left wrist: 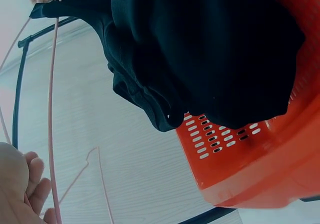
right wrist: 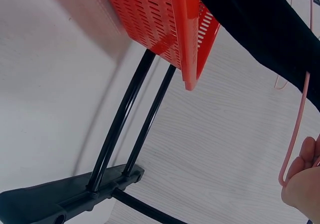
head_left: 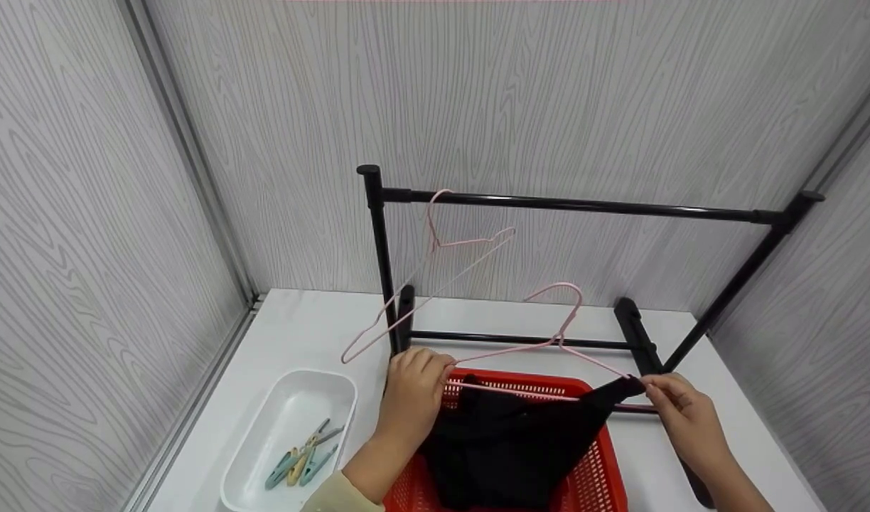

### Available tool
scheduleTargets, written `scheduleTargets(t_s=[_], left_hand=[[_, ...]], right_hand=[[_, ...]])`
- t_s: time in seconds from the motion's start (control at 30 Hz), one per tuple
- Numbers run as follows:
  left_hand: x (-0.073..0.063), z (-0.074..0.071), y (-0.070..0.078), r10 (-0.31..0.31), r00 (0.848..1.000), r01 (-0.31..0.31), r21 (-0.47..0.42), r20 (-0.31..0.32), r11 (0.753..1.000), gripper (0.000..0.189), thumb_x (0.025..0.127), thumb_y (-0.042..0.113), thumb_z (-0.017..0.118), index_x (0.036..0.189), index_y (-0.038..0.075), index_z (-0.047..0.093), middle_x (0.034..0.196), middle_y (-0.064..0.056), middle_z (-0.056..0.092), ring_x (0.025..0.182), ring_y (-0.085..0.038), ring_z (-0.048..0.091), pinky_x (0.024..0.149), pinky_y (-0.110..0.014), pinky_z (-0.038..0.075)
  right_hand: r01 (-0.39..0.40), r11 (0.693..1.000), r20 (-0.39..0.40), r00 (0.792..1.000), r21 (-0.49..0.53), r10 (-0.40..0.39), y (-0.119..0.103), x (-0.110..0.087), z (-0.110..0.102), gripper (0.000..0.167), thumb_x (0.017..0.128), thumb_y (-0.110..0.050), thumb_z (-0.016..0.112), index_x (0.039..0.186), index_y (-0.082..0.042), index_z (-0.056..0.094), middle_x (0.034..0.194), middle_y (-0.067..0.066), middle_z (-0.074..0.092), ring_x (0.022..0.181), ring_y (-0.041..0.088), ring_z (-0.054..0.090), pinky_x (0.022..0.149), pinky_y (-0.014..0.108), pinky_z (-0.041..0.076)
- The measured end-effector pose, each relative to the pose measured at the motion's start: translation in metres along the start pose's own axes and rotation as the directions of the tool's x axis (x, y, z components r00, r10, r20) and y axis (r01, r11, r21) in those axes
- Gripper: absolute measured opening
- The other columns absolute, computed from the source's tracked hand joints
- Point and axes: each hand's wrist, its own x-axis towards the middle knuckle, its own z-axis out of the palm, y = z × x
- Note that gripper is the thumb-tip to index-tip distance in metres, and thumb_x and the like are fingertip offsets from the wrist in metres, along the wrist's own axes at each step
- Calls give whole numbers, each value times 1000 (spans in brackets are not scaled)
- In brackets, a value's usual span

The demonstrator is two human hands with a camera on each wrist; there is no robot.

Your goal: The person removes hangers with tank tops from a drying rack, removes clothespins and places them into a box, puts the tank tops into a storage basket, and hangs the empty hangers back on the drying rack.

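A pink wire hanger (head_left: pixel 561 336) is held up over the red basket, its hook pointing up. My left hand (head_left: pixel 415 391) grips the hanger's left end. In the left wrist view, the fingers of that hand (left wrist: pixel 25 186) curl by the pink wire. A black garment (head_left: pixel 499 444) hangs partly on the hanger, with its lower part over the basket. At the right end, my right hand (head_left: pixel 684 416) pinches a narrow stretched part of the garment by the hanger's tip. The right wrist view shows the black cloth (right wrist: pixel 270 29) crossing the wire.
A red perforated basket (head_left: pixel 602 469) stands below the garment. Behind it is a black clothes rack (head_left: pixel 584 205), with another pink hanger (head_left: pixel 470 269) hooked on its bar at the left. A white tray (head_left: pixel 254 434) at left holds several clothespins (head_left: pixel 308 455). Grey wood-grain panels surround the table.
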Motion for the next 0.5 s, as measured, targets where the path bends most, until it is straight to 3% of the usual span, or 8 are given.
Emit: scheduleTargets(t_s=[0.23,0.5], left_hand=[[-2,2,-1,-11,999,10,-53,-31,999,4,91,16,71,90,14,67,82,3,59,85,-19,58,78,-36,44],[-3,0,-3,-36,997,31,-78,-62,996,5,91,13,71,89,12,67,80,3,56,80,-18,56,76,-35,44]], right_hand=[[18,1000,-27,999,1,-18,-14,0,1,18,91,18,58,100,9,70,92,3,65,74,2,54,64,13,45],[34,999,-13,999,-11,-34,-11,1,2,18,93,10,62,102,0,73,96,1,64,76,5,59,65,13,46]])
